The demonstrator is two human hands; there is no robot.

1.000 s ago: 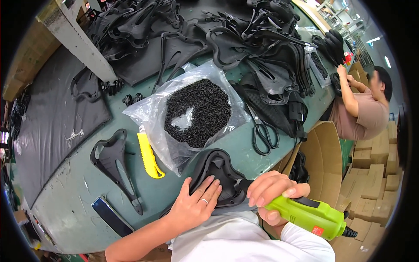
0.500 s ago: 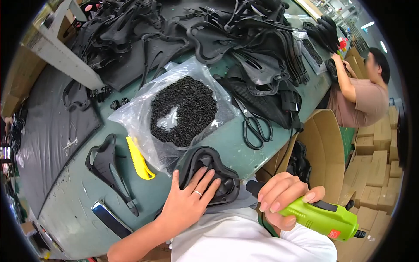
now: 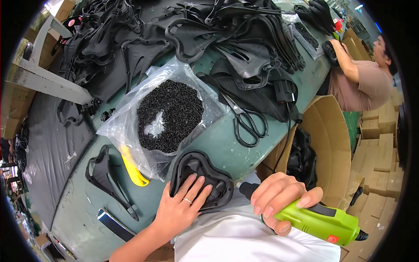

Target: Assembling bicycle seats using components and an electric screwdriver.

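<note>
A black hollow saddle-shaped part (image 3: 209,168) lies at the near edge of the table, against my white shirt. My left hand (image 3: 183,203) holds it from the near left side, its fingers spread over the rim and into the hollow. In my right hand (image 3: 283,198) is a lime-green electric screwdriver (image 3: 323,222), gripped near its black nose. The tool's tip points left, just beside the part's right rim and apart from it. Beyond the part, an open clear plastic bag (image 3: 113,126) holds many small black screws (image 3: 179,109).
On the green table (image 3: 83,205) lie a yellow utility knife (image 3: 135,170), another black frame (image 3: 109,183), a phone (image 3: 114,225) and scissors (image 3: 246,124). Black parts (image 3: 196,37) pile up at the back. A cardboard box (image 3: 327,135) stands right; beyond it, another person (image 3: 364,81) works.
The view has shifted, so the table things sit further left. Both hands keep their holds, and the screwdriver's tip shows more plainly. The other person's head is tilted further back.
</note>
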